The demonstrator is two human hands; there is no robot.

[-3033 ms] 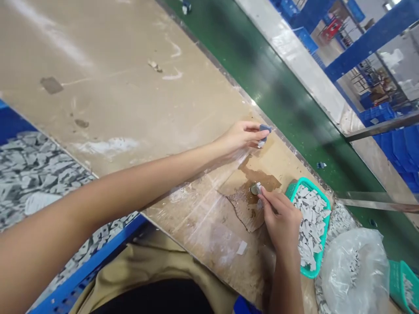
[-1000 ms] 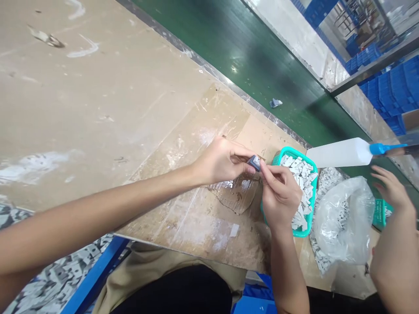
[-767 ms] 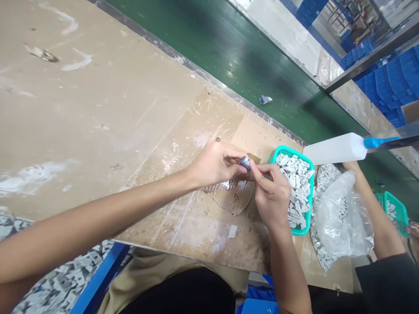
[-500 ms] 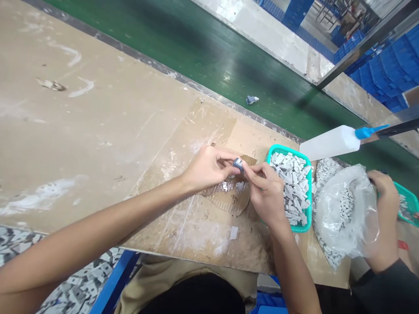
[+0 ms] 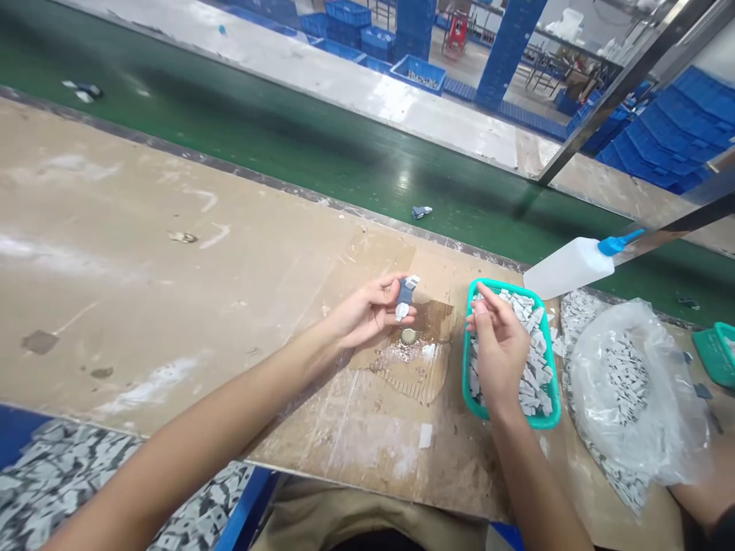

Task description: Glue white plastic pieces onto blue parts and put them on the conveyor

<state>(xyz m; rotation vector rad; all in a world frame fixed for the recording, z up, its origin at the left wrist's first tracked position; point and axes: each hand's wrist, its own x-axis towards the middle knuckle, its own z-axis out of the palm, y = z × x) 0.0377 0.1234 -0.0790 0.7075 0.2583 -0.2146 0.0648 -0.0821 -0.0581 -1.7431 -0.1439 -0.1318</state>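
My left hand (image 5: 376, 310) is closed on a small dark blue-grey plastic part (image 5: 406, 292) with light grey-white pieces at its two ends. It hangs just above a piece of brown cardboard (image 5: 439, 360) with a wet, shiny patch. A small round cap-like dish (image 5: 409, 336) sits on that cardboard, right below the part. My right hand (image 5: 501, 337) is over the green basket (image 5: 554, 417), its fingertips drawn together near the left rim. Whether a small piece is between those fingertips cannot be made out. Many small grey-white plastic pieces (image 5: 534, 375) fill the basket.
A white squeeze bottle (image 5: 574, 268) with a blue nozzle stands behind the basket. To the right lies an open clear bag (image 5: 660, 428) of small pieces, with another person's arm (image 5: 703, 482) beside it. A green conveyor belt (image 5: 321, 184) carries a few parts (image 5: 422, 212).
My hands have parted. My right hand has let go of the blue-grey part and moved right, over the basket. My left hand keeps the part, turned to show its white ends. The view has tilted up.
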